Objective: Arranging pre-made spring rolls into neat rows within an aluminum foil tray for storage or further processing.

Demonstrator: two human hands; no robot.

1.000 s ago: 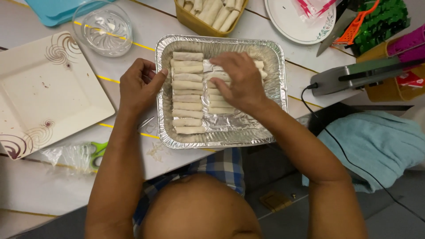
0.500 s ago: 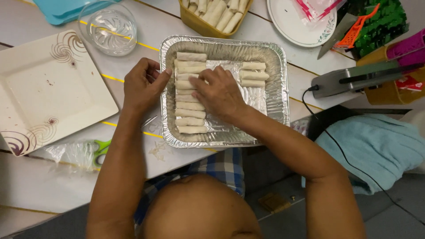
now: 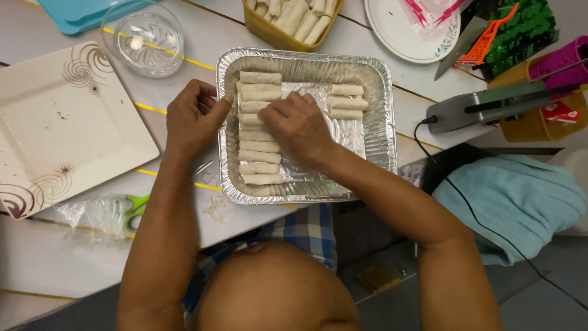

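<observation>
My left hand point(image 3: 195, 119) braces the foil tray point(image 3: 383, 116) rim, fingers curled. My right hand point(image 3: 297, 125) has slid left from the short column onto the long row of rolls point(image 3: 260, 147), fingers flat, pressing them snug.

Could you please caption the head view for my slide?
Both hands, left hand and right hand, arranging pale rolled wraps in rectangular foil tray.

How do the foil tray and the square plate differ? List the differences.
The foil tray is shiny, crinkled silver with deep walls; the square plate is flat and cream with brown swirls at its corners. The foil tray holds rows of pale rolls, with the left hand on its rim and the right hand inside; the square plate carries only crumbs and is untouched. Both sit on the white table.
</observation>
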